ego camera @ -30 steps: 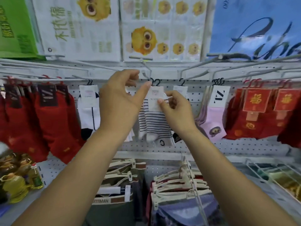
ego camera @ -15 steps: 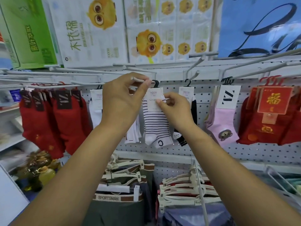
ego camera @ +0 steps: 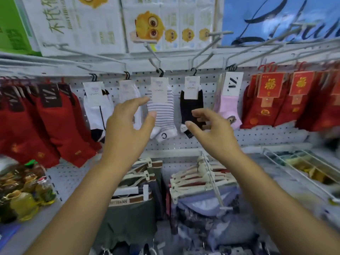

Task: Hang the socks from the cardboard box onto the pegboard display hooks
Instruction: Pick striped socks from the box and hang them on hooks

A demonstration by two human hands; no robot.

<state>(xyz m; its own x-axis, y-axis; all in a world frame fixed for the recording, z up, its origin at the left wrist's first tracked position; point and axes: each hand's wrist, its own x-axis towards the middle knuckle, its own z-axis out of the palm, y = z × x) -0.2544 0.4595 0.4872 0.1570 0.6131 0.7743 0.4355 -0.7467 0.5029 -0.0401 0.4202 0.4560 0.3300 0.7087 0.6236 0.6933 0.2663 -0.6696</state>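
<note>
A striped white sock pair [ego camera: 162, 115] with a white card hangs by its black hanger from a pegboard hook [ego camera: 155, 60] at the centre. My left hand [ego camera: 127, 126] is just left of it with fingers spread, holding nothing. My right hand [ego camera: 209, 129] hovers below right of it, in front of a black sock pair [ego camera: 192, 105], fingers loosely apart and empty. The white pegboard [ego camera: 257, 135] runs behind the whole row. No cardboard box is in view.
Red socks [ego camera: 60, 126] hang at the left, more red packs [ego camera: 276, 100] at the right, a pink pair [ego camera: 228, 105] beside the black one. Long bare hooks [ego camera: 207, 50] jut out above. Underwear on hangers [ego camera: 198, 177] fills the row below. Bottles [ego camera: 24, 196] stand lower left.
Both hands have let go of the striped sock's card and dropped lower and apart. The striped pair now hangs free on its hook. The view has tilted slightly.
</note>
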